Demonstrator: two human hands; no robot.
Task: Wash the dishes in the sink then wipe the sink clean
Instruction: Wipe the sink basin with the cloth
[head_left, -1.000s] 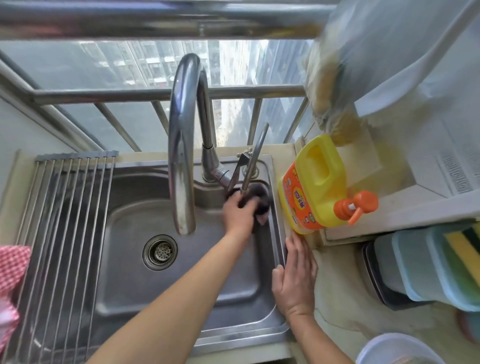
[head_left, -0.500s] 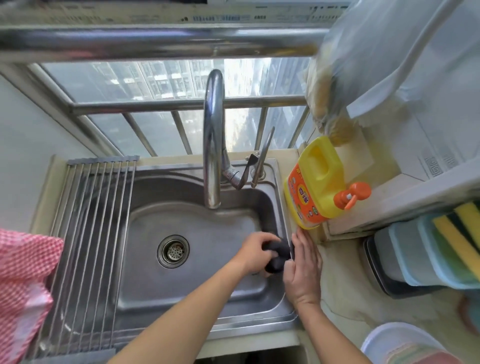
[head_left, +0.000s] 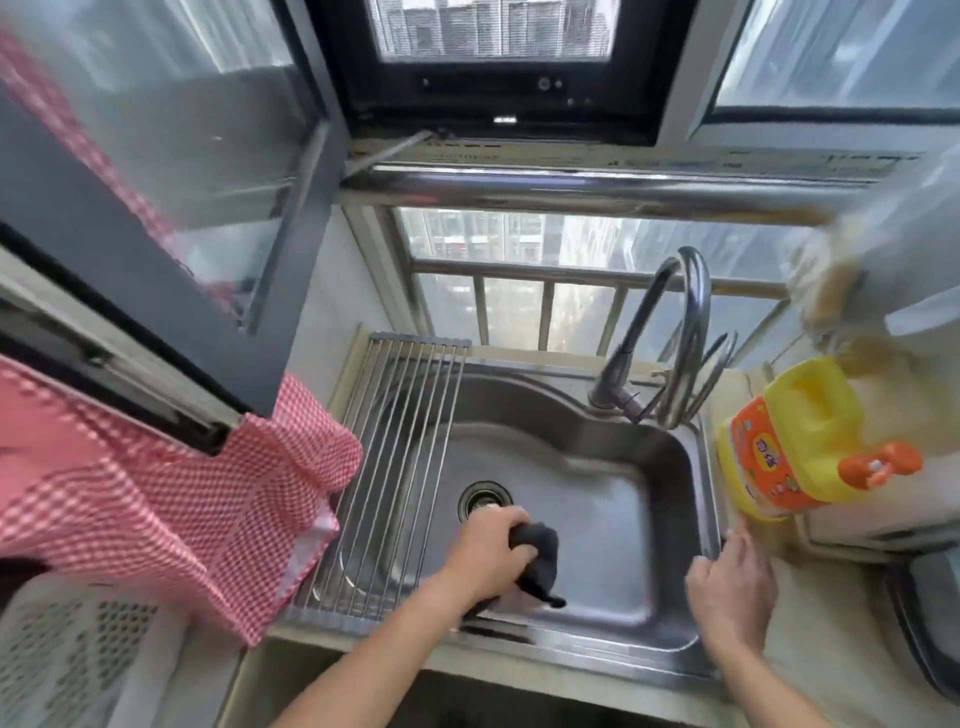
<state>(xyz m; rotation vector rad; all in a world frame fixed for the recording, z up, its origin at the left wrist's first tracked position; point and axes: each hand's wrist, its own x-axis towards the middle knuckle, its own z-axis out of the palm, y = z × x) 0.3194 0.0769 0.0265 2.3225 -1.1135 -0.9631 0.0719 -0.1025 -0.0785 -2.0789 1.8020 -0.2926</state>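
My left hand grips a dark grey cloth and holds it against the floor of the stainless steel sink, near the front and just in front of the round drain. My right hand rests on the sink's right rim with its fingers relaxed and holds nothing. No dishes show in the basin.
A roll-up steel drying rack covers the sink's left part. The curved tap stands at the back right. A yellow detergent bottle with an orange pump sits on the counter at right. A red checked cloth hangs at left under an open window frame.
My left hand has dragged the cloth from the sink's right wall leftward to the front of the basin near the drain. The view has tilted up and swung left; my right hand stays on the rim.
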